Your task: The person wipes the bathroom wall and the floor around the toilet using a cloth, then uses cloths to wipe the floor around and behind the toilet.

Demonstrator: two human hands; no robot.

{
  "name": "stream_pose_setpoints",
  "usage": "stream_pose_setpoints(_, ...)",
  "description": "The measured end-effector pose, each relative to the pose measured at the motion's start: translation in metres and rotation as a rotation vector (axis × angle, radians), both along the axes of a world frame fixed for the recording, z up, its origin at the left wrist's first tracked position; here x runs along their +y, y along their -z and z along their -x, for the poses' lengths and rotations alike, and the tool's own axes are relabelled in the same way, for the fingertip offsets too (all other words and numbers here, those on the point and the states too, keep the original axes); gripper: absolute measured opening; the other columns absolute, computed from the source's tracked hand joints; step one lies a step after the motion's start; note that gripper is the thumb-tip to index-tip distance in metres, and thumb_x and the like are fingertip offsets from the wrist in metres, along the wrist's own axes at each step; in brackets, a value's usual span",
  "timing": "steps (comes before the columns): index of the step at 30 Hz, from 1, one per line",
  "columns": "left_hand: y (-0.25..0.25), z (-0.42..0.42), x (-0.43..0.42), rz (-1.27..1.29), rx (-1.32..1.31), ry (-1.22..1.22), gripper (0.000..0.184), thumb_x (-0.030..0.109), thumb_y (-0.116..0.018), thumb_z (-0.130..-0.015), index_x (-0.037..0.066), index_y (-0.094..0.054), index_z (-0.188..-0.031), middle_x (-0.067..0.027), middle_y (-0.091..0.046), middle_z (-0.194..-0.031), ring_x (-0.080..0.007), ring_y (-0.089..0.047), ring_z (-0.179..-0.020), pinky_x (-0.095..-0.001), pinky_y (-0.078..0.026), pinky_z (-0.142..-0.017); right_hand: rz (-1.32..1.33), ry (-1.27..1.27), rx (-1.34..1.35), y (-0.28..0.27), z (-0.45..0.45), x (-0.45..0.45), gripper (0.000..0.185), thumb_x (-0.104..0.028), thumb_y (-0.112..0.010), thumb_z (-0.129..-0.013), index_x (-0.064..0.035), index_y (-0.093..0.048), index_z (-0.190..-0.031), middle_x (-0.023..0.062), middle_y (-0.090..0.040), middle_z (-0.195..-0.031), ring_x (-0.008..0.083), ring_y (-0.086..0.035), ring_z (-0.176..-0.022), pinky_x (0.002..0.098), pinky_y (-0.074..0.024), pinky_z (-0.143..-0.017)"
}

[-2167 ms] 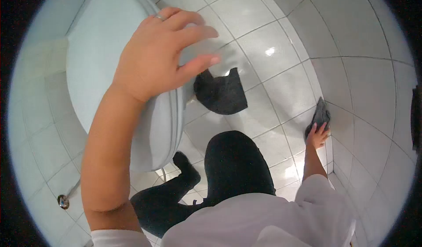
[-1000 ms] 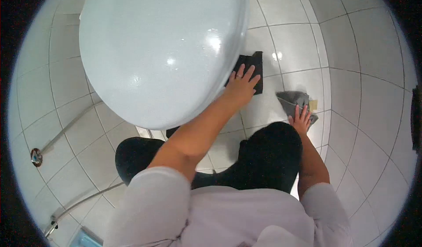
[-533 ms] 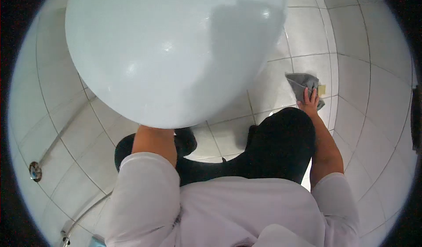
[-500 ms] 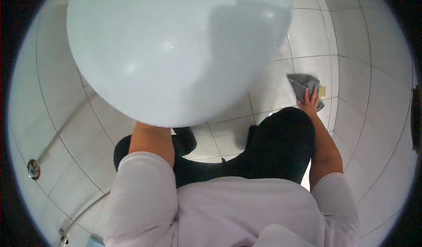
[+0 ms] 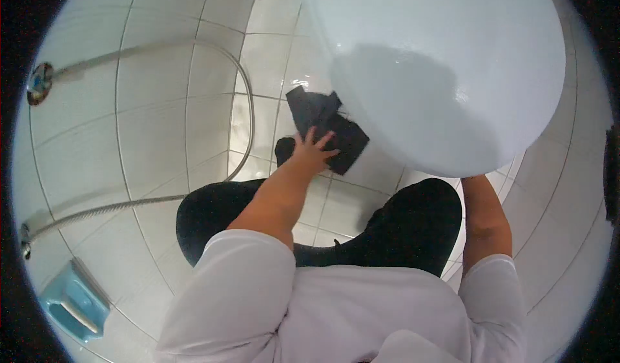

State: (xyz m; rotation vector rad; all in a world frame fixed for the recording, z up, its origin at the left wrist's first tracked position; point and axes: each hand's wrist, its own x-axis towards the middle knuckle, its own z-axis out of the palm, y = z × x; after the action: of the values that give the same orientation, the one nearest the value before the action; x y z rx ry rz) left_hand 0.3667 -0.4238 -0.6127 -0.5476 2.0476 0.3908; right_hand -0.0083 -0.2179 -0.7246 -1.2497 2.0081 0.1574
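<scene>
My left hand (image 5: 314, 151) lies flat with fingers spread on a dark grey cloth (image 5: 349, 142), which rests crumpled on the tiled floor (image 5: 268, 66). A large, glossy white rounded fixture (image 5: 445, 85), whose exact kind I cannot tell, overhangs the floor just right of the cloth. My right forearm (image 5: 485, 217) reaches beneath its near edge, so the right hand and anything in it are hidden.
A metal shower hose (image 5: 250, 111) loops along the left tiled wall from a round fitting (image 5: 40, 84). Low on that wall sits a blue soap holder (image 5: 76, 301). My bent knees, in black trousers (image 5: 413, 217), flank the floor in front.
The view has swung left. My left hand has come out from under the white fixture and now shows on a cloth. My right hand, earlier on a grey cloth at right, is now hidden.
</scene>
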Motion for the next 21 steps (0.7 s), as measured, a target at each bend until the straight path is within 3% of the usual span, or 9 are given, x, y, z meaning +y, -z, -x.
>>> stream_pose_setpoints(3, 0.010, -0.035, -0.024, 0.082, -0.150, -0.079, 0.055, 0.053, -0.039, -0.084, 0.039, -0.024, -0.135, -0.0037, -0.007, -0.147, -0.0439, -0.012, -0.129, -0.0612, -0.006, -0.100, -0.030, -0.045, 0.028, 0.006, -0.009, -0.015, 0.053, -0.036, -0.056, -0.080, -0.0112, -0.044, -0.125, 0.0179, -0.022, -0.139, 0.0391, -0.020, -0.127, 0.0604, -0.0182, -0.098)
stream_pose_setpoints(6, 0.022, -0.026, -0.039, 0.185, -0.083, -0.261, 0.054, 0.052, -0.037, -0.085, 0.039, -0.023, -0.135, -0.0031, -0.007, -0.147, -0.0450, -0.015, -0.128, -0.0610, -0.005, -0.101, -0.046, -0.053, 0.056, 0.011, -0.016, -0.019, 0.054, -0.037, -0.056, -0.080, -0.0117, -0.043, -0.125, 0.0180, -0.022, -0.139, 0.0392, -0.020, -0.127, 0.0604, -0.0182, -0.098)
stream_pose_setpoints(8, 0.033, -0.003, -0.027, 0.223, -0.033, -0.318, 0.054, 0.050, -0.036, -0.086, 0.038, -0.021, -0.136, -0.0020, -0.010, -0.146, -0.0408, -0.016, -0.130, -0.0605, -0.005, -0.101, -0.044, -0.044, 0.065, 0.016, -0.016, -0.019, 0.054, -0.037, -0.056, -0.080, -0.0120, -0.043, -0.125, 0.0181, -0.022, -0.139, 0.0393, -0.020, -0.127, 0.0603, -0.0182, -0.098)
stream_pose_setpoints(10, 0.042, 0.028, -0.013, 0.176, 0.135, -0.305, 0.056, 0.052, -0.037, -0.084, 0.036, -0.023, -0.136, -0.0031, -0.011, -0.146, -0.0498, -0.009, -0.127, -0.0609, -0.005, -0.100, -0.028, -0.013, 0.083, 0.016, -0.016, -0.017, 0.054, -0.037, -0.056, -0.079, -0.0124, -0.043, -0.126, 0.0181, -0.021, -0.139, 0.0395, -0.019, -0.127, 0.0603, -0.0182, -0.098)
stream_pose_setpoints(15, 0.064, 0.077, 0.041, -0.191, 0.329, 0.014, 0.052, 0.044, -0.042, -0.083, 0.029, -0.032, -0.131, -0.0053, -0.021, -0.141, -0.0434, -0.015, -0.127, -0.0567, -0.010, -0.102, 0.097, 0.258, 0.211, 0.009, -0.025, 0.044, 0.054, -0.037, -0.056, -0.079, -0.0132, -0.043, -0.126, 0.0183, -0.021, -0.140, 0.0398, -0.019, -0.128, 0.0602, -0.0182, -0.098)
stream_pose_setpoints(18, 0.071, 0.048, 0.058, -0.377, 0.379, 0.289, 0.049, 0.039, -0.046, -0.082, 0.024, -0.037, -0.128, -0.0067, -0.026, -0.139, -0.0395, -0.019, -0.127, -0.0542, -0.013, -0.103, 0.419, 0.407, 0.527, 0.016, -0.076, 0.155, 0.056, -0.040, -0.056, -0.079, -0.0151, -0.042, -0.127, 0.0195, -0.018, -0.140, 0.0452, -0.017, -0.126, 0.0604, -0.0207, -0.097)
stream_pose_setpoints(20, 0.075, 0.034, 0.056, -0.449, 0.390, 0.507, 0.047, 0.035, -0.048, -0.082, 0.021, -0.040, -0.126, -0.0076, -0.030, -0.137, -0.0369, -0.021, -0.127, -0.0525, -0.015, -0.104, 0.409, 0.613, 0.534, 0.022, -0.135, 0.218, 0.055, -0.041, -0.055, -0.079, -0.0195, -0.041, -0.128, 0.0197, -0.019, -0.140, 0.0490, -0.017, -0.125, 0.0617, -0.0213, -0.096)
stream_pose_setpoints(21, 0.076, 0.033, 0.053, -0.457, 0.377, 0.599, 0.046, 0.033, -0.049, -0.081, 0.020, -0.042, -0.125, -0.0080, -0.032, -0.136, -0.0356, -0.022, -0.127, -0.0517, -0.016, -0.104, 0.307, 0.431, 0.637, 0.043, -0.159, 0.232, 0.055, -0.041, -0.054, -0.079, -0.0218, -0.041, -0.129, 0.0182, -0.019, -0.140, 0.0479, -0.017, -0.125, 0.0624, -0.0213, -0.095)
